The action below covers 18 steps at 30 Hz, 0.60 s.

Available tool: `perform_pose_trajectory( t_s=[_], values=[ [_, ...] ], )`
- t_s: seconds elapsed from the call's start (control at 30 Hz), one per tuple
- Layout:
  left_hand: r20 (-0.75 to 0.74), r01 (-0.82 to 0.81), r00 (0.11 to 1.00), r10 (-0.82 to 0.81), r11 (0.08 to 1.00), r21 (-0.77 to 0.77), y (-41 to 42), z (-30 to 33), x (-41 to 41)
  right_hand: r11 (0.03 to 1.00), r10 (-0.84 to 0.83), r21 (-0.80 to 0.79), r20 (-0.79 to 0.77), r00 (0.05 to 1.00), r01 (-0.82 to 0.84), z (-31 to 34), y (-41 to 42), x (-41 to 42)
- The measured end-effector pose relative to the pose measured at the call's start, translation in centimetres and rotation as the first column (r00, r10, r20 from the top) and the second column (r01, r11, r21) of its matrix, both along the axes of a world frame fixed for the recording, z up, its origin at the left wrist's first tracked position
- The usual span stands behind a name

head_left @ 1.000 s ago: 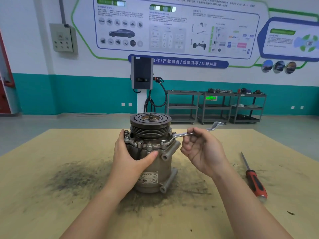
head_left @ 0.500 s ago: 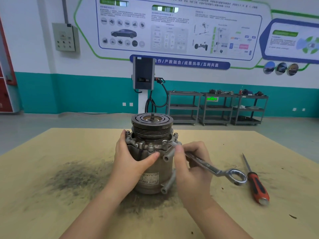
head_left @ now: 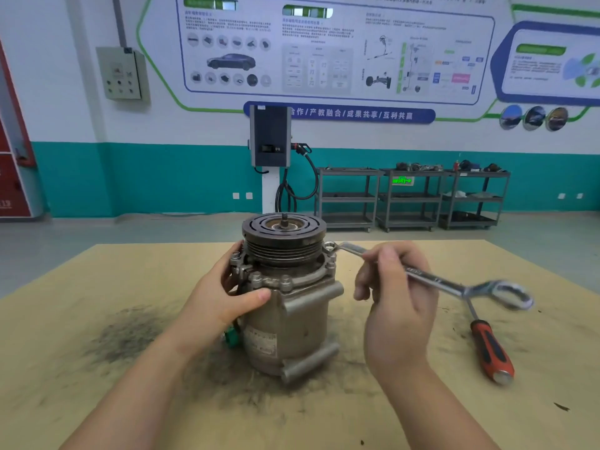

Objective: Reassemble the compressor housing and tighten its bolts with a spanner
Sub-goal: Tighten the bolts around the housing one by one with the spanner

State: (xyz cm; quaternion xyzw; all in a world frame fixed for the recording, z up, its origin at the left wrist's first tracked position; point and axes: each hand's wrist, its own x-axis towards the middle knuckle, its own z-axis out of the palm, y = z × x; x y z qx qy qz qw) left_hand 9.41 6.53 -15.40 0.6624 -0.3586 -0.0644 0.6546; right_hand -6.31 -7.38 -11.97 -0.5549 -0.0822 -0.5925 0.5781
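Observation:
A grey metal compressor (head_left: 292, 323) stands upright on the table with its dark grooved pulley (head_left: 284, 235) on top. Bolts ring the flange below the pulley. My left hand (head_left: 224, 297) grips the compressor's left side, thumb across the front of the housing. My right hand (head_left: 394, 293) holds the shaft of a silver spanner (head_left: 435, 279). The spanner's small ring end sits at a bolt on the flange's right rear (head_left: 330, 246). Its large ring end sticks out to the right, blurred.
A red and black screwdriver (head_left: 488, 344) lies on the tan table top (head_left: 97, 401) to the right of my right hand. A dark grimy stain spreads around the compressor's base. Metal shelf carts (head_left: 412, 199) and a wall charger stand far behind.
The spanner has left the front right bolt and now sits with its ring end at the rear right bolt. My right hand has shifted right and up. The compressor looks turned slightly.

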Motion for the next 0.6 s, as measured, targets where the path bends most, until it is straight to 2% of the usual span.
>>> perform_pose_trajectory(
  t_s=[0.07, 0.1, 0.2, 0.37, 0.47, 0.53, 0.6],
  values=[
    [-0.021, 0.121, 0.992, -0.12, 0.992, 0.026, 0.4, 0.2, 0.5, 0.979, 0.104, 0.183, -0.043, 0.994, -0.094, 0.5, -1.5, 0.0],
    [-0.025, 0.132, 0.991, -0.131, 0.991, 0.034, 0.6, 0.1, 0.7, 0.954, 0.165, 0.263, -0.064, 0.984, -0.143, 0.6, -2.2, 0.2],
    [-0.007, 0.029, 1.0, -0.028, 0.998, 0.059, 1.1, -0.1, 0.8, 0.865, 0.33, 0.421, -0.071, 0.941, -0.272, 0.8, -3.4, 0.5],
    [0.061, -0.065, 0.996, 0.061, 0.995, 0.075, 2.1, 0.3, 0.6, 0.825, 0.412, 0.465, -0.106, 0.905, -0.322, 0.9, -4.0, 0.6],
    [0.089, -0.131, 0.988, 0.127, 0.99, 0.046, 2.5, 0.1, 1.2, 0.758, 0.537, 0.5, -0.113, 0.836, -0.419, 1.3, -4.4, 0.4],
    [0.07, -0.135, 0.989, 0.133, 0.991, 0.02, 2.8, -0.1, 1.3, 0.734, 0.586, 0.507, -0.138, 0.799, -0.451, 1.4, -4.5, 0.3],
    [-0.027, -0.069, 0.997, 0.068, 0.997, -0.027, 2.7, 0.1, 0.9, 0.725, 0.6, 0.513, -0.144, 0.787, -0.459, 1.2, -4.5, 0.4]
  ],
)
